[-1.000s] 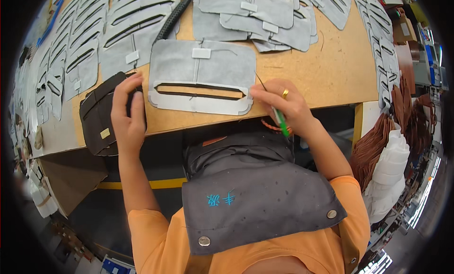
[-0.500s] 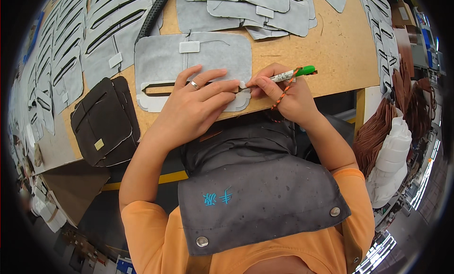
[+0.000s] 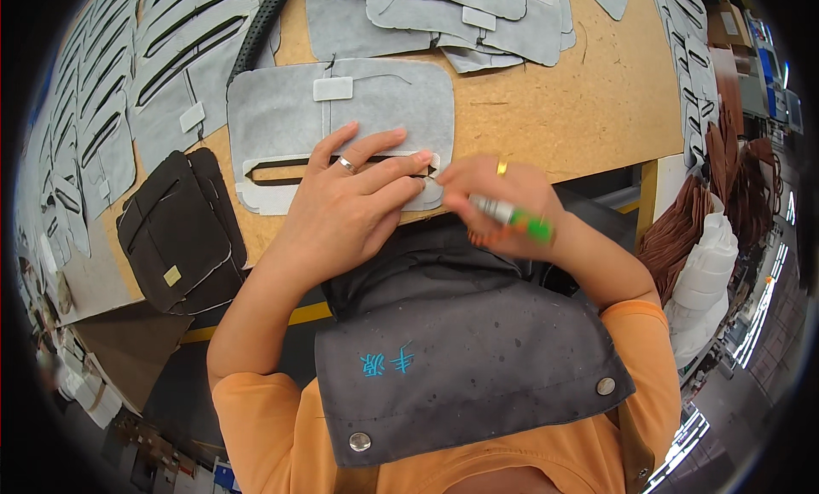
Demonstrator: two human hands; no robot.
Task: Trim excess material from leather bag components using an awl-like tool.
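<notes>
My left hand lies with fingers apart on a grey panel, pressing beside the right end of its long dark-edged slot. A small white patch sits on the panel above. My right hand, blurred by motion, grips a green-and-white pen-like tool with an orange braided cord, its fingertips at the slot's right end. Whatever tip the tool has is not clear. Dark brown layered pieces lie to the left of my left forearm.
Rows of slotted grey pieces cover the back left of the wooden table. More grey pieces are stacked behind, near a black perforated strip. Brown pieces and a white roll are beside the table at right.
My left hand has moved from the dark pieces onto the grey panel. My right hand moved to the slot's end, and the tool has swung around in it. The panel has shifted slightly left.
</notes>
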